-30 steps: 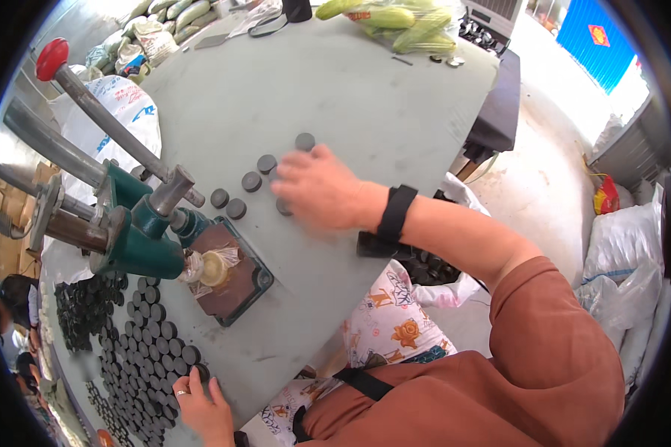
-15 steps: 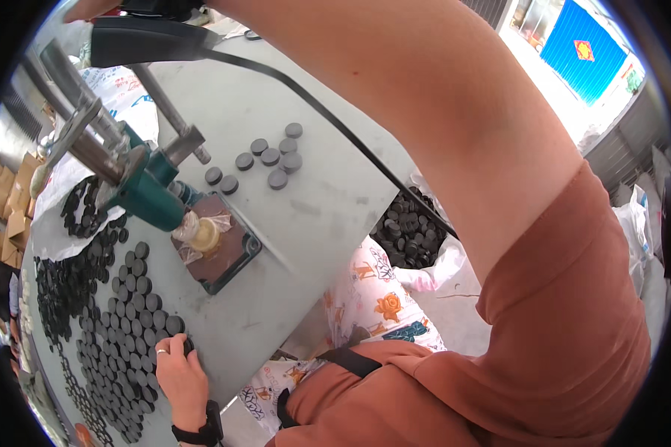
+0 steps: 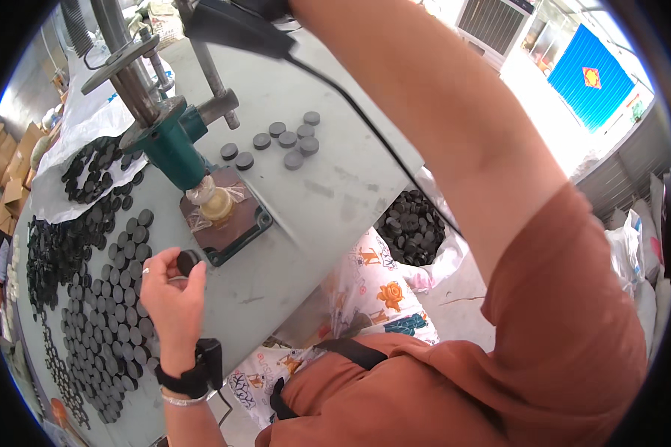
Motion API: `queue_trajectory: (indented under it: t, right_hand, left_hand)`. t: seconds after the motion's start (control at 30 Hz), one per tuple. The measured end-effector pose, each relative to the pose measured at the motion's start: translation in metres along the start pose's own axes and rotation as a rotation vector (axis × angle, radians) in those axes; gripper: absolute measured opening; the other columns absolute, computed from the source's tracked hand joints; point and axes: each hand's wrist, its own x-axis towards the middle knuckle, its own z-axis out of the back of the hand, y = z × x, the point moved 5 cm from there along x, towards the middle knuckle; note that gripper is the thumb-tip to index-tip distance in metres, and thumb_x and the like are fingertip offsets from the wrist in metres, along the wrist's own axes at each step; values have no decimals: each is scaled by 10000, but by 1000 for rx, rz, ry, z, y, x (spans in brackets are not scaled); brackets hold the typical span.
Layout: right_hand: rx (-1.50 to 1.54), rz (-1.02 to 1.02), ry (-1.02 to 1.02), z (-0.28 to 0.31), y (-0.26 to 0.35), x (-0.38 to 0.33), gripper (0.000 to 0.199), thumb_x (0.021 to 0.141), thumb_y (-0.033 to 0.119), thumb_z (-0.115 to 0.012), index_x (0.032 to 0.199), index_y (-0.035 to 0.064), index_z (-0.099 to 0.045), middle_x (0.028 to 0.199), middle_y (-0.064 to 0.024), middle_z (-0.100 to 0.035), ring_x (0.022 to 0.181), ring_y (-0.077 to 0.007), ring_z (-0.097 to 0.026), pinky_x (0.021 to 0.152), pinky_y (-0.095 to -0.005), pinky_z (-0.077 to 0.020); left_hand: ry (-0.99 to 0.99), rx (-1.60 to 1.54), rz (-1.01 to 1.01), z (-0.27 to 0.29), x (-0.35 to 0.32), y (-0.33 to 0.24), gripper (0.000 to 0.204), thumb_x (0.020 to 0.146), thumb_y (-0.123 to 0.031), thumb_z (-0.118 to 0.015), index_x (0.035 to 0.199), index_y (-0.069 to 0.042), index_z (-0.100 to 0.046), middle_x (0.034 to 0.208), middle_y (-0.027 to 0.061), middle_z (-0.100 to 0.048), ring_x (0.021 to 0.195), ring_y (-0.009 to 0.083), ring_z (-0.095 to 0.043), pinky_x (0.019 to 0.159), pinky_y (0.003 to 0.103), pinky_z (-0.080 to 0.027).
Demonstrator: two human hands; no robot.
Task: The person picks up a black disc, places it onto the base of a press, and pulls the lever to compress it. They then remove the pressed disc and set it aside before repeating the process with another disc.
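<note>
Closer to the press plate [image 3: 227, 237] now, in the head view, my left hand [image 3: 173, 294] pinches one black disc [image 3: 187, 261]; my right is out of frame, grip unknown. I'd judge work partway: one green press [image 3: 173, 153], nine loose discs [image 3: 287, 140] beyond, packed discs [image 3: 121, 316] too many to count remaining.

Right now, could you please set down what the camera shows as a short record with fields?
Left hand: gripping one black round disc between thumb and fingers
Right hand: out of view; the bare right arm runs past the upper edge
Machine: green metal press above a pale yellow round block
Loose pieces: nine dark grey round discs on the grey tabletop, beyond the press base
Crowded pieces: dark grey disc cluster, left of the left hand
Beside table: open white bag holding dark discs
</note>
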Motion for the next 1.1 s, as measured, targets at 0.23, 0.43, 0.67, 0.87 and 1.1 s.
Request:
queue_trajectory:
  t: [0.23, 0.43, 0.67, 0.87, 1.1]
  right_hand:
    - [-189, -300, 689, -75, -59, -184, 398, 841, 341, -600, 998, -10, -702, 933, -209, -692, 933, -367, -653, 867, -416, -509]
    - [-293, -382, 971, -123, -82, -242, 433, 821, 378, -680, 1004, -14, -667, 994, -220, -671, 978, -361, -629, 870, -436, -489]
    - [91, -217, 610, -98, -68, -256, 346, 737, 161, -715, 1002, -36, -610, 947, -202, -646, 872, -354, -625, 810, -409, -511]
    - [432, -414, 531, -67, -48, -289, 412, 785, 40, -707, 1155, -8, -533, 957, -99, -662, 882, -189, -648, 812, -320, -518]
    - [464, -393, 440, -54, -38, -288, 393, 738, 21, -703, 1098, 3, -548, 928, -123, -596, 863, -224, -627, 760, -339, -526]
  left_hand:
    - [-47, -155, 138, -25, 2, 37, 256, 794, -27, -716, 1007, 40, -590, 936, 45, -601, 768, 94, -593, 656, 218, -511]
    - [-13, -446, 214, -38, -2, 63, 278, 816, -14, -700, 1052, 32, -560, 922, 39, -610, 772, 74, -593, 684, 204, -504]
    - [-15, -462, 210, -38, -3, 65, 273, 819, -4, -693, 1053, 25, -556, 932, 45, -599, 774, 80, -598, 686, 205, -507]
    - [-9, -461, 216, -39, -3, 67, 276, 820, 2, -689, 1060, 23, -554, 931, 45, -593, 783, 83, -599, 691, 206, -508]
    - [0, -480, 217, -38, -3, 69, 287, 825, 14, -684, 1078, 22, -550, 946, 47, -599, 797, 85, -599, 708, 206, -505]
